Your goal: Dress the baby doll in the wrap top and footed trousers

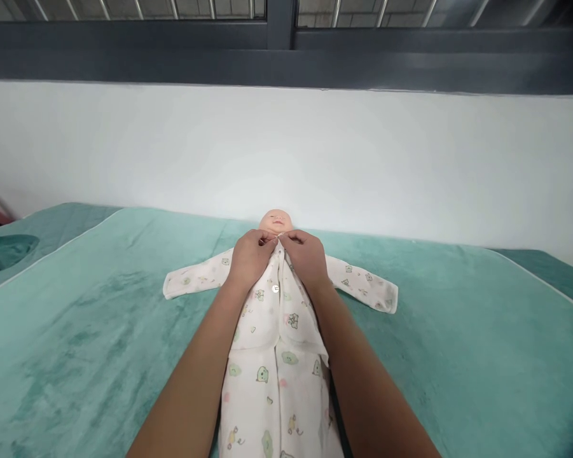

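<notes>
A doll [275,222] lies on its back inside a white romper [276,375] printed with small green and pink animals. Only the doll's head shows, above the neckline and pointing toward the far edge of the teal blanket [100,331] that carries it. The romper runs from near the far edge, at about the middle of the blanket's width, down to the near edge. Its two sleeves lie flat, spread out to the left [191,280] and right [367,286]. One snap [275,289] shows on the front placket, just below the hands.

Both forearms reach straight forward from the near edge, lying along either side of the romper's body and converging at the collar. The left hand [250,256] is palm down with its fingers curled tight, pinching the left edge of the neckline. The right hand [306,256] mirrors it, fingers closed narrowly on the right edge. The fingertips of the two hands meet right under the doll's chin.

A darker teal fold [4,251] sits at the blanket's far left corner. Behind the far edge rises a white wall [286,152], topped by a dark window frame [286,57].
</notes>
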`<control>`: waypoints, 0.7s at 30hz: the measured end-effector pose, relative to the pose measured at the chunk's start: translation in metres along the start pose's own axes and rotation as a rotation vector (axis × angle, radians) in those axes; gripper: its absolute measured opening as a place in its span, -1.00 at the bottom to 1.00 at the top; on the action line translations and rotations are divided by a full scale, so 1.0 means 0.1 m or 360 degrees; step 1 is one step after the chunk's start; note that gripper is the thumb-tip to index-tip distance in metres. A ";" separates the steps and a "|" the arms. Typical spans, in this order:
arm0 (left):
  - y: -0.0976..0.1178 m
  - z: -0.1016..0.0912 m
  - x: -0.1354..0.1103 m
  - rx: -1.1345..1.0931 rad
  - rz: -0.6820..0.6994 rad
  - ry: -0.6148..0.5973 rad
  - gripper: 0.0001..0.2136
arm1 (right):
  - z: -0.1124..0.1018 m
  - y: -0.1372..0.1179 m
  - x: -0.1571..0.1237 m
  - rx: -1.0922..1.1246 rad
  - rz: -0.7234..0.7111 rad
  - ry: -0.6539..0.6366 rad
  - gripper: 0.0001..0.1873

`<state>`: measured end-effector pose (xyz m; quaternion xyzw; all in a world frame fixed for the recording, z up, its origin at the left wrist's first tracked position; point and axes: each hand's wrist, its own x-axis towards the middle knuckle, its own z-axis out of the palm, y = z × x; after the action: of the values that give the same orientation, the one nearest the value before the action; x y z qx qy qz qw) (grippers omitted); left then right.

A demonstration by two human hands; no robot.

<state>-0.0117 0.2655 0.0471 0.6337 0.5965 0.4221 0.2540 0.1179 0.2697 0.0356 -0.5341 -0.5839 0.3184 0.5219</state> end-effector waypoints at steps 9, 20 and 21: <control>-0.02 -0.01 0.01 -0.0072 -0.0042 -0.0035 -0.87 | -0.02 0.02 0.01 -0.0030 0.0018 0.0049 -0.83; -0.05 -0.01 0.03 -0.0205 -0.0057 -0.0035 -0.86 | -0.05 0.06 0.03 0.0040 -0.0116 -0.0072 -0.86; -0.05 -0.01 0.02 -0.0244 -0.0055 -0.0037 -0.86 | -0.05 0.07 0.02 0.0062 -0.0120 -0.0096 -0.85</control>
<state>-0.0157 0.2686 0.0438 0.6068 0.5702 0.4549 0.3159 0.1254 0.2726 0.0312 -0.4916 -0.6127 0.3259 0.5261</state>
